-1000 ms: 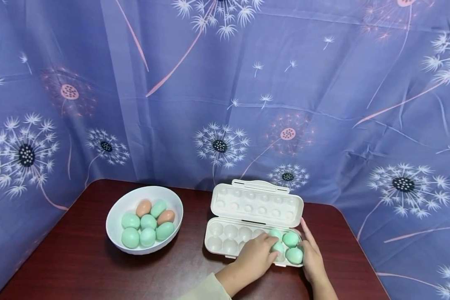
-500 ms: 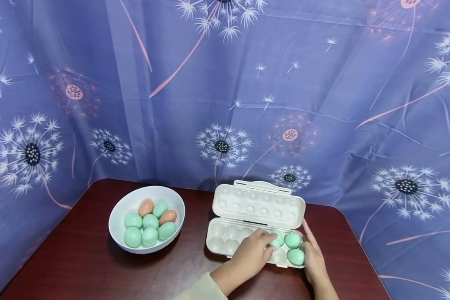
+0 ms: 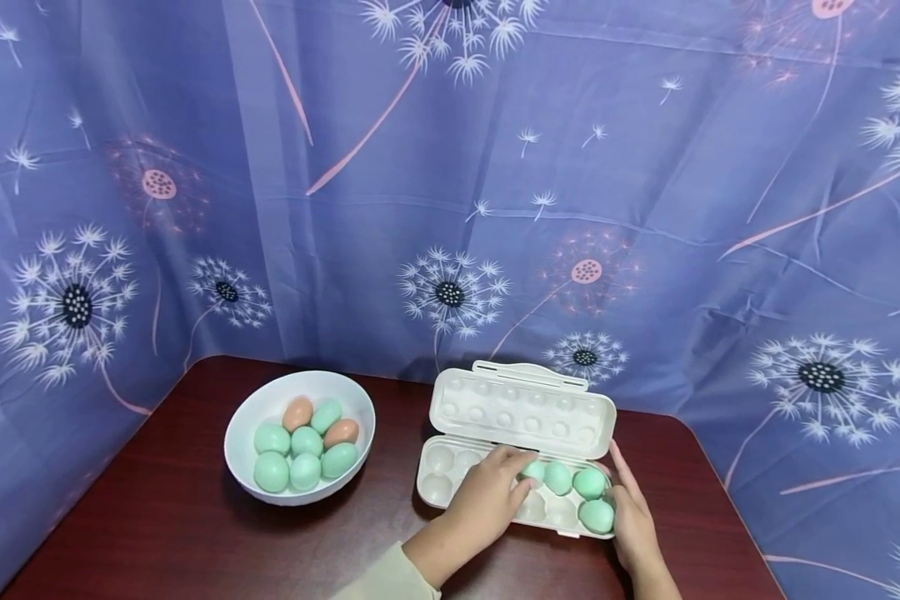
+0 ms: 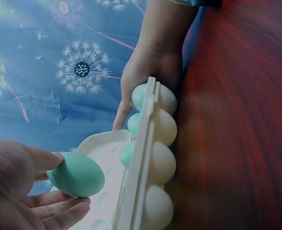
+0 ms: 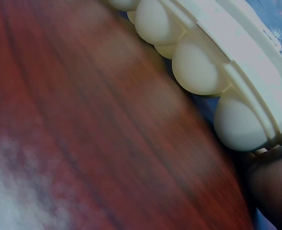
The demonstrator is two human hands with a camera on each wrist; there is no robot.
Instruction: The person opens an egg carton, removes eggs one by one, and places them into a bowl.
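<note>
My left hand (image 3: pixel 483 496) holds a green egg (image 4: pixel 78 175) between thumb and fingers, over the back row of a white plastic egg carton (image 3: pixel 438 487). The egg shows in full in the left wrist view; from the head it peeks out past the fingertips. The carton's lid (image 3: pixel 521 408) is tilted back. Three green eggs sit at its right end: a front egg (image 3: pixel 596 517), one behind it (image 3: pixel 589 483) and another back-row egg (image 3: pixel 558 477). My right hand (image 3: pixel 636 529) grips the right end of the carton, one finger stretched up beside the lid.
To the left stands a white bowl (image 3: pixel 236 450) with several green eggs (image 3: pixel 272 472) and two brown eggs, one a brown egg (image 3: pixel 341 432). Everything rests on a dark red wooden table (image 3: pixel 195 542). A blue dandelion curtain (image 3: pixel 345 292) hangs close behind.
My left hand has moved leftward and back with the green egg, from the front row's second cup from the right to the back row's third. The right hand stays at the carton's end.
</note>
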